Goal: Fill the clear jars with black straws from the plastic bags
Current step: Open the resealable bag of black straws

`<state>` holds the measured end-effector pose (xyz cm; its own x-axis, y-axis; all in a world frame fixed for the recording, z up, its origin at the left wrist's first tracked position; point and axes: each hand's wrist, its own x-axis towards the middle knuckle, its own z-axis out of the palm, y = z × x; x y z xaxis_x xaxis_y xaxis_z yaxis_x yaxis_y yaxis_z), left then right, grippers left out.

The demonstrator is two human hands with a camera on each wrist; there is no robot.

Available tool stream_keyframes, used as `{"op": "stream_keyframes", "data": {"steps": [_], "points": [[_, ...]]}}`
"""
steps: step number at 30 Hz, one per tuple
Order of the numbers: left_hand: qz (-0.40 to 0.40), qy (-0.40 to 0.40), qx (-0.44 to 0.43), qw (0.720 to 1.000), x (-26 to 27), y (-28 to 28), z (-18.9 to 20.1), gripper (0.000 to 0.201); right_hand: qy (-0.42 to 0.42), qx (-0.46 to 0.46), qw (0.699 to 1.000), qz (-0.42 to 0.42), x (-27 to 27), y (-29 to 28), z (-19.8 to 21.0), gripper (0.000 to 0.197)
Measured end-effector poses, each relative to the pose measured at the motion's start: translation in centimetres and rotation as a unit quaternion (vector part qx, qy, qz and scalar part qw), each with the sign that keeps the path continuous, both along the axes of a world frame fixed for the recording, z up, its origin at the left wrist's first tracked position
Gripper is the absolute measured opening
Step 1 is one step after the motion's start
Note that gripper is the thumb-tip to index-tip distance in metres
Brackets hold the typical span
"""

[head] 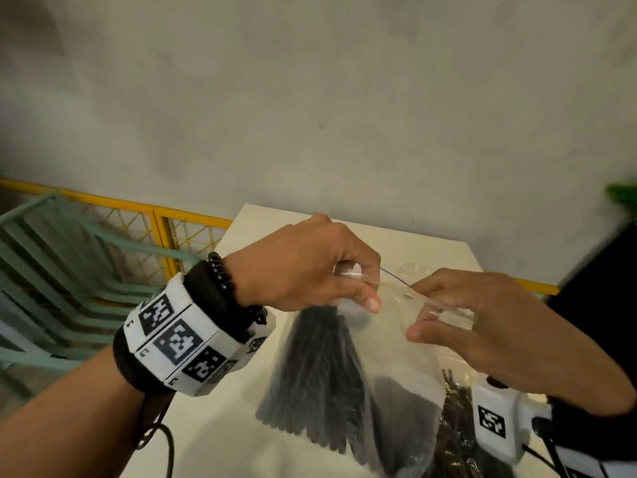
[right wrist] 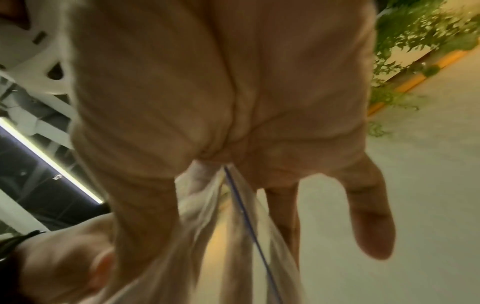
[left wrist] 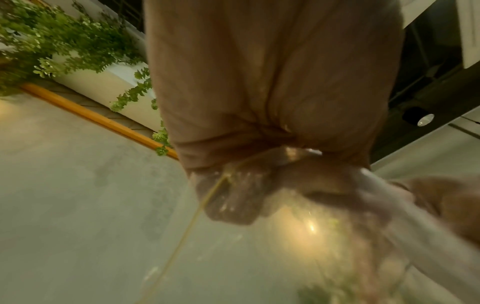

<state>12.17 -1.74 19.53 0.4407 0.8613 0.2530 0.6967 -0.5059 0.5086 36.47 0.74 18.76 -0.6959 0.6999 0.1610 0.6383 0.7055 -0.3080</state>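
- The left hand (head: 306, 267) pinches the top edge of a clear bag (head: 389, 343) between thumb and curled fingers, holding it up above the table (head: 241, 391).
- The right hand (head: 482, 326) grips the same top edge a little to the right; its thumb and forefinger press on the plastic while the other fingers spread out loosely. In the right wrist view the little finger (right wrist: 371, 222) sticks out free of the bag.
- A thin blue seal line (head: 396, 279) runs taut between the two hands; the right wrist view shows it (right wrist: 249, 222) going down the plastic from under the palm.
- The bag hangs down from the hands, and the black straws (head: 320, 374) inside fan out from a narrow bunch just under the left hand to a wide lower end over the table.
- More dark straws (head: 458, 426) lie near the bag's right lower side, blurred; I cannot tell whether they are in a second bag.
- The table's far edge meets a grey wall (head: 310, 98); its left edge runs beside a yellow railing (head: 186, 229) with a green frame (head: 69, 270) past it.
- The table shows bare to the left of the bag, below the left wrist band (head: 186, 343); on the right, the right wrist's white band (head: 493, 419) and a dark sleeve (head: 599, 305) crowd that side.
- No jar can be made out clearly; a faint clear shape (head: 413, 269) sits on the table behind the hands, too blurred to name.
- The left wrist view shows the left fingers (left wrist: 233, 201) closed on crumpled plastic, with a thin line running down from them.
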Motion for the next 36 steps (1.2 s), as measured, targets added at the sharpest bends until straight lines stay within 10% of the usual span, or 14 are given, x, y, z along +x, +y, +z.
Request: {"op": "stream_keyframes", "data": {"steps": [6, 9, 13, 18, 25, 31, 34, 36], "points": [[0.02, -0.037, 0.094, 0.995, -0.3, -0.2, 0.7, 0.026, 0.11, 0.044, 0.992, 0.036, -2.9, 0.1, 0.7, 0.011], [0.123, -0.144, 0.143, 0.971, -3.6, -0.6, -0.8, 0.069, 0.214, 0.054, 0.975, 0.022, -2.3, 0.7, 2.7, 0.018], [0.119, -0.317, -0.101, 0.935, -5.8, -1.7, -7.1, 0.133, 0.214, 0.049, 0.975, 0.033, -2.5, 0.4, 5.1, 0.021], [0.028, -0.445, -0.297, 0.845, -2.0, -3.7, -13.1, 0.145, 0.251, 0.105, 0.962, -0.016, -4.1, 0.9, 5.3, 0.019], [0.14, -0.499, -0.18, 0.836, 4.4, -2.1, -12.8, 0.026, 0.257, 0.096, 0.961, 0.007, -6.8, -0.6, 4.2, 0.018], [0.152, -0.494, -0.217, 0.828, 1.4, -2.4, -12.1, 0.041, 0.31, -0.074, 0.939, -0.127, 1.7, 0.7, 2.9, 0.087], [0.133, -0.481, -0.226, 0.837, 0.4, -2.7, -12.0, 0.039, 0.162, -0.22, 0.947, -0.167, 2.4, 0.9, -1.3, 0.11], [0.113, -0.463, -0.257, 0.841, 0.5, -3.0, -11.7, 0.034, 0.087, -0.311, 0.942, -0.09, 0.7, 0.4, -4.2, 0.091]]}}
